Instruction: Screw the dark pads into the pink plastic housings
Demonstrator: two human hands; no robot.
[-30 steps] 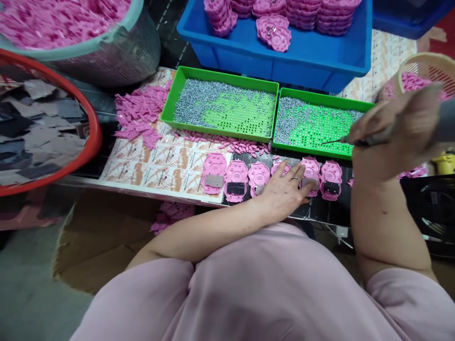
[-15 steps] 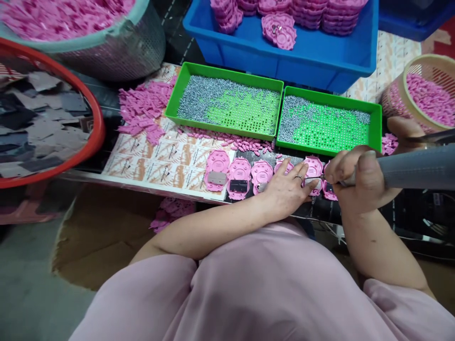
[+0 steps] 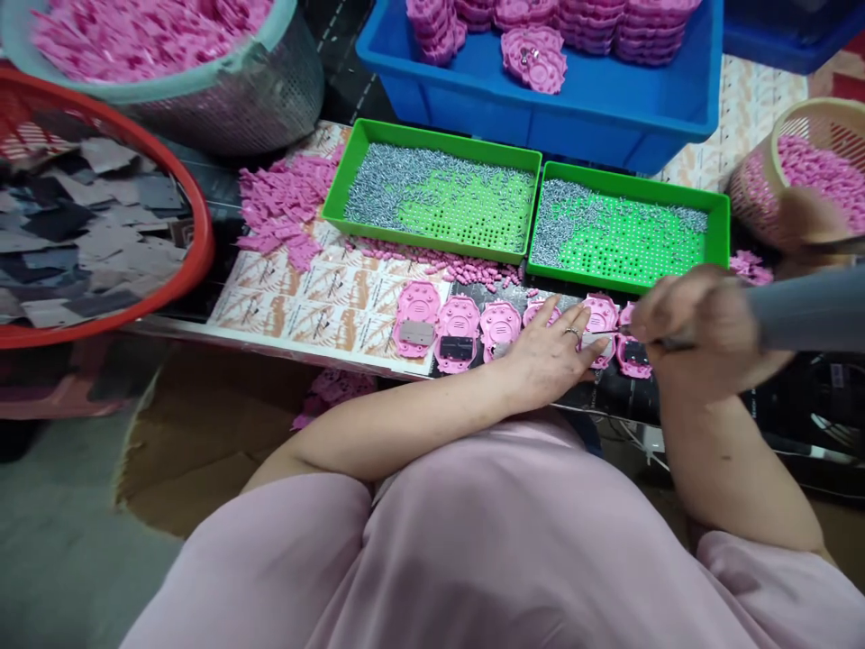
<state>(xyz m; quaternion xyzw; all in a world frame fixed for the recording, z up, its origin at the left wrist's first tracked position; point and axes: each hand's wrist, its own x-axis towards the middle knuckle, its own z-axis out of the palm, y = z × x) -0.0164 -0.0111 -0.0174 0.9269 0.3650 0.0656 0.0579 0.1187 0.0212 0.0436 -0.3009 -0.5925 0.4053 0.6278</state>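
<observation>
Taking my clock from the L grip, I've got the tabletop across the view, w/ the blue bin at 12, holding stacked pink parts. The red basket sits btwn 9 and 10, full of flat grey and dark pieces. Closer in, the green trays of small metal bits stand end to end, one at 11, the other at 1.

Big change: 1 sec ago the grey driver had its tip over the 1 o'clock tray; now it's down at the pink shell at 2, so I judge the work is right on that shell. R grip is at 3, clenched round the driver, a bit blurred. L grip hasn't really shifted: unclenched, fingers spread over the row, thumb by the small grey plate on that same shell. Can't tell exactly what the thin tip touches, or if it carries a metal bit.
</observation>
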